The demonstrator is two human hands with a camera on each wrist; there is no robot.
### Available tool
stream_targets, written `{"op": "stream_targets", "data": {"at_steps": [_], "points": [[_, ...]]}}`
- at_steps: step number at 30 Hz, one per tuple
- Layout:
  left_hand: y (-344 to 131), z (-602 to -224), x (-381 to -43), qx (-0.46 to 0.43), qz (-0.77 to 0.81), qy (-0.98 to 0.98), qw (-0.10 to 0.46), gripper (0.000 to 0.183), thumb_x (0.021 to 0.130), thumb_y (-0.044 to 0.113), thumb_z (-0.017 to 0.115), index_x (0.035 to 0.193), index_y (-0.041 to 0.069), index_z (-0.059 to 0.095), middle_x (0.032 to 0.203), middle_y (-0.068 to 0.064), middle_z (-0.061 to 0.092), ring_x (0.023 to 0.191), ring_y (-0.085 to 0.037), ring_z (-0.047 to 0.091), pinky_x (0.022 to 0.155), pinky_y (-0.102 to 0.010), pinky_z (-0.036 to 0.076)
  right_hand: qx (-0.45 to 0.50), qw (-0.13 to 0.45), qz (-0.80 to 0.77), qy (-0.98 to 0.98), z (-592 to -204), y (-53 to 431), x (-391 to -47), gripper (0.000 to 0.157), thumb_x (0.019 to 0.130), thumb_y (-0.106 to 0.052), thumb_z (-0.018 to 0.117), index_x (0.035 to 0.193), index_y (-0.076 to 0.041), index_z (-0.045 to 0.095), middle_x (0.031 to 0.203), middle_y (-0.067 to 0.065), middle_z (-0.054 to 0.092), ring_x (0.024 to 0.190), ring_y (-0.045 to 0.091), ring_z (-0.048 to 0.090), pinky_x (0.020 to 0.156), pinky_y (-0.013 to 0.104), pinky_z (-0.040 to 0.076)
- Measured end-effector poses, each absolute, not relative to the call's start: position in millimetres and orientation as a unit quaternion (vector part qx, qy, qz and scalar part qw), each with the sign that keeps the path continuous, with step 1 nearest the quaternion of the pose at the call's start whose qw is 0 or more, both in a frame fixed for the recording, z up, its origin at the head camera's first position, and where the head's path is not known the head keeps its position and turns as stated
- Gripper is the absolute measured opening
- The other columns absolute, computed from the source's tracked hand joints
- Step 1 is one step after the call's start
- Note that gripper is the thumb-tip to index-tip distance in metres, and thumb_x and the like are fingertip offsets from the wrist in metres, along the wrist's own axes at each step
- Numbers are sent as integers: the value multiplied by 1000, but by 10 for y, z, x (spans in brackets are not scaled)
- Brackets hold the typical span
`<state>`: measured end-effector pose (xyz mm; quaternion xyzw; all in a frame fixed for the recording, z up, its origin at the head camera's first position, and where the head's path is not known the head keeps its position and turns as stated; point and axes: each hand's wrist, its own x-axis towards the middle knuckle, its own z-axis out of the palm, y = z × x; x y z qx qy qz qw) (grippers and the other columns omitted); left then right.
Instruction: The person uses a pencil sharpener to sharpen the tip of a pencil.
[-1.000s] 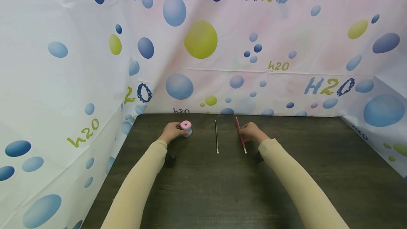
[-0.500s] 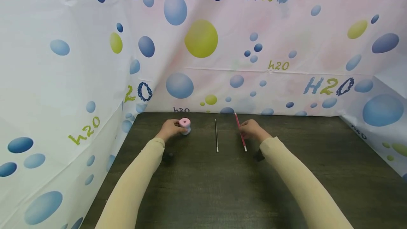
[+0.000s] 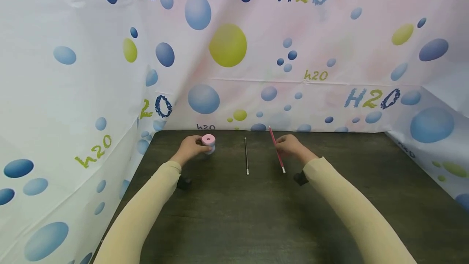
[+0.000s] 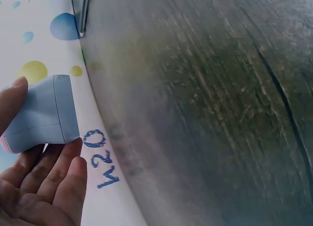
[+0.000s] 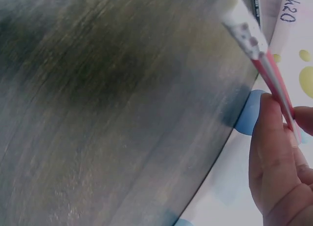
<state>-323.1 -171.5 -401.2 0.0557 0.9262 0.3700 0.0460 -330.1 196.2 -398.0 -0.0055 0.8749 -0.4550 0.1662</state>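
Observation:
In the head view, my left hand (image 3: 189, 150) holds a waisted pencil sharpener (image 3: 209, 141) with a pink, holed top and a pale blue body. The left wrist view shows the thumb on one side of its blue body and fingers on the other, raised off the table. My right hand (image 3: 292, 148) pinches a red pencil (image 3: 276, 150) between thumb and fingers. Its white eraser end (image 5: 239, 23) points toward me and its far tip overlaps the backdrop. A dark pencil (image 3: 246, 156) lies on the table between the hands, eraser end nearest me.
The dark wooden table (image 3: 234, 215) ends at a hanging backdrop (image 3: 234, 80) printed with bubbles and "H2O". The backdrop also closes off the left and right sides. A dark wrist-worn piece (image 3: 301, 178) shows below the right sleeve.
The red pencil has risen from the table in my right hand, its far tip now over the backdrop. My left hand has lifted the sharpener slightly and shifted left. The dark pencil stays put.

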Motion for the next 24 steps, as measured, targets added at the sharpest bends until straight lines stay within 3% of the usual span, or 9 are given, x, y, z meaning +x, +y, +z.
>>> {"op": "stream_targets", "data": {"at_steps": [2, 14, 19, 24], "points": [[-1708, -3979, -3210, 52, 374, 924, 51, 63, 91, 29, 77, 138, -8, 56, 137, -28, 63, 128, -43, 59, 109, -55, 50, -8, 168, -455, 875, -3949, 1966, -3276, 43, 106, -8, 48, 143, 15, 47, 137, 37, 56, 125, 45, 61, 99, 47, 59], [-1696, -3710, -3049, 82, 358, 930, 26, 61, 92, 28, 75, 139, -8, 56, 137, -28, 63, 127, -42, 61, 106, -53, 52, -38, 162, -453, 876, -3735, 1987, -3119, 45, 106, -8, 48, 143, 17, 44, 136, 39, 56, 127, 49, 60, 95, 46, 60], [-1740, -3614, -2968, 100, 344, 933, 22, 61, 92, 28, 75, 138, -7, 57, 135, -28, 63, 125, -42, 62, 104, -53, 54, -48, 153, -460, 873, -3678, 2017, -3066, 44, 104, -8, 51, 142, 14, 47, 132, 37, 61, 122, 46, 64, 95, 44, 61], [-1758, -3522, -2866, 111, 349, 930, 22, 59, 92, 27, 75, 138, -6, 58, 135, -27, 64, 124, -42, 62, 103, -54, 54, -64, 142, -466, 871, -3602, 2046, -2989, 45, 103, -11, 53, 142, 10, 49, 129, 33, 65, 111, 37, 71, 100, 50, 58]]}}
